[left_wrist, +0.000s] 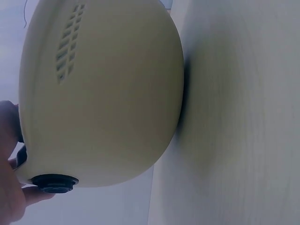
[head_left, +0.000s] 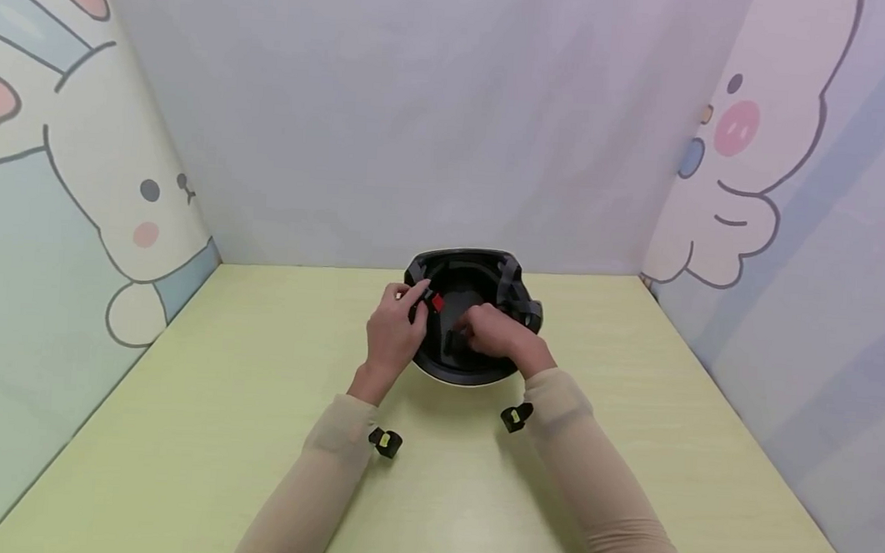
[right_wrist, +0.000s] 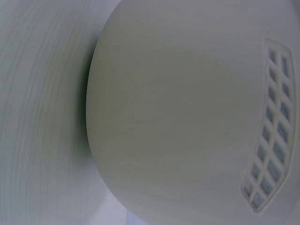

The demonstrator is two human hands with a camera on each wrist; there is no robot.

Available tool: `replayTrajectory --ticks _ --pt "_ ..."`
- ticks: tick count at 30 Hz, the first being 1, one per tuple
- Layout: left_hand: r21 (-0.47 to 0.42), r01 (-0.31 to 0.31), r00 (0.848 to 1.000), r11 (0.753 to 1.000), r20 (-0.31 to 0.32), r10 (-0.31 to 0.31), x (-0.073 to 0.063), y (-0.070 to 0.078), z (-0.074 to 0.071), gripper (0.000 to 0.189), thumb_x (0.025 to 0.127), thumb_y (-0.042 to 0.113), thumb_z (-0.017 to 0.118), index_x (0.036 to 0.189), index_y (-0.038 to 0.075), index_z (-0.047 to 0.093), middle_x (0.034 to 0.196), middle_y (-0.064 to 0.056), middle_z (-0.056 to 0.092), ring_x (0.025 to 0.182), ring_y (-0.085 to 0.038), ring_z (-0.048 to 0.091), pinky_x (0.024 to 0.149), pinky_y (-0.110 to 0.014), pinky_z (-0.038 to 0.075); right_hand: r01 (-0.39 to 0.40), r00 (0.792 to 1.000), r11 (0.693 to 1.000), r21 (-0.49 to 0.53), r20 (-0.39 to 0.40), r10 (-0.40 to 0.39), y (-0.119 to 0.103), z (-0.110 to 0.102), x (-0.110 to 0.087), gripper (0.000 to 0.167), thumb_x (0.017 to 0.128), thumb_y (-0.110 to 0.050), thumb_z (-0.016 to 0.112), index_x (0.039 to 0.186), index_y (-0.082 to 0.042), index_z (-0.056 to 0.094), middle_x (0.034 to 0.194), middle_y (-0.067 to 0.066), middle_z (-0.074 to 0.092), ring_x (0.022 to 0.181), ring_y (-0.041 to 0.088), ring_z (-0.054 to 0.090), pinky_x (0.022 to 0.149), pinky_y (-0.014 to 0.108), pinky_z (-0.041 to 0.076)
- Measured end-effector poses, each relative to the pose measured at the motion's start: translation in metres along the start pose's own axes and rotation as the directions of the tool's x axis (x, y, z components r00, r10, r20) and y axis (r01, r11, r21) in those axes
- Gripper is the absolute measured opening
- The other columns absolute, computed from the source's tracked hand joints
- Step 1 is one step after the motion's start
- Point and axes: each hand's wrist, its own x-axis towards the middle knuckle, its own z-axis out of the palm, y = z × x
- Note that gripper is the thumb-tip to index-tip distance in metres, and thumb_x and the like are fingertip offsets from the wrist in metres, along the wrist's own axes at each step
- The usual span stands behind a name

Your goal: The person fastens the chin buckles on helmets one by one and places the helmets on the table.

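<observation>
Two vents on helmet, wrist views only

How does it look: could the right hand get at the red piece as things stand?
Probably yes: the right hand reaches into the upturned helmet, and nothing plainly shows between it and the red piece, though the left hand beside that piece may crowd it.

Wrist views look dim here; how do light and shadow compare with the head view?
Head view: brighter, with a pale sheen on the table near the bottom edge, though the helmet's black inside hides detail; left wrist view: dim and bluish, a soft shadow beside the helmet; right wrist view: dim and greyer, darkest where helmet nears table.
</observation>
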Motion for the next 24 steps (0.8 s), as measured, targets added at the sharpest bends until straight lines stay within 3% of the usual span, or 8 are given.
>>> replayTrajectory --ticks 3,5,9,12,15,18,24 --pt "-0.003 0.009 1.0 1.0 0.006 -0.009 0.0 -0.0002 0.0008 0.029 0.094 0.012 0.064 0.121 0.011 0.073 0.114 -0.016 0.058 0.048 -0.022 0.046 0.042 -0.039 0.042 0.033 0.999 0.999 0.021 -0.018 -0.033 0.0001 -0.0013 -0.001 0.05 0.089 0.013 0.057 0.133 -0.008 0.066 0.122 0.009 0.069 0.108 0.025 0.065 0.089 0.037 0.054" --pt "-0.011 0.009 1.0 1.0 0.009 -0.009 -0.0002 -0.0003 0.0005 0.026 0.092 0.011 0.066 0.116 0.009 0.074 0.119 -0.016 0.058 0.05 -0.025 0.05 0.044 -0.04 0.044 0.055 0.998 0.998 0.031 -0.024 -0.054 0.0005 -0.0015 -0.0011 0.058 0.087 0.016 0.053 0.137 -0.011 0.063 0.121 0.01 0.069 0.103 0.025 0.066 0.085 0.035 0.054" --pt "-0.046 0.005 1.0 0.999 0.016 -0.005 -0.0001 -0.0007 0.0006 0.021 0.086 0.006 0.07 0.107 0.006 0.074 0.123 -0.012 0.063 0.082 -0.031 0.068 0.061 -0.045 0.055 0.097 0.994 0.995 0.01 -0.055 -0.097 0.0012 -0.0013 -0.0014 0.058 0.088 0.017 0.048 0.133 -0.014 0.066 0.11 0.008 0.071 0.086 0.023 0.065 0.078 0.031 0.049" --pt "-0.065 0.001 1.0 0.998 0.029 0.001 0.0006 -0.0009 -0.0003 0.02 0.084 0.005 0.071 0.104 0.004 0.073 0.121 -0.008 0.067 0.105 -0.028 0.067 0.078 -0.045 0.056 0.11 0.99 0.994 0.01 -0.088 -0.109 0.0018 -0.001 -0.0014 0.054 0.089 0.017 0.045 0.128 -0.012 0.07 0.113 0.008 0.07 0.094 0.025 0.064 0.087 0.034 0.05" --pt "-0.063 0.0 0.999 0.998 0.048 0.003 0.0005 -0.0008 -0.002 0.021 0.082 0.006 0.073 0.103 0.004 0.072 0.114 -0.008 0.07 0.103 -0.027 0.068 0.079 -0.045 0.056 0.095 0.989 0.995 0.028 -0.116 -0.091 0.0032 -0.0002 -0.0017 0.046 0.09 0.014 0.046 0.124 -0.006 0.071 0.117 0.011 0.067 0.109 0.029 0.061 0.096 0.04 0.049" --pt "-0.057 0.011 0.998 0.998 0.064 -0.007 -0.0001 -0.0012 -0.0027 0.023 0.08 0.007 0.076 0.102 0.005 0.071 0.106 -0.009 0.071 0.095 -0.028 0.069 0.073 -0.045 0.057 0.073 0.988 0.995 0.068 -0.141 -0.063 0.0053 0.0012 -0.0021 0.04 0.089 0.01 0.049 0.121 -0.001 0.07 0.118 0.014 0.067 0.113 0.03 0.061 0.097 0.042 0.049" --pt "-0.058 0.023 0.997 0.998 0.076 -0.019 0.0003 -0.0016 -0.0027 0.027 0.078 0.008 0.081 0.1 0.006 0.067 0.103 -0.009 0.069 0.088 -0.026 0.068 0.065 -0.045 0.056 0.074 0.986 0.988 0.138 -0.161 -0.052 0.0087 0.0026 -0.0037 0.035 0.088 0.001 0.055 0.12 0.0 0.071 0.117 0.013 0.068 0.103 0.024 0.063 0.088 0.039 0.052"
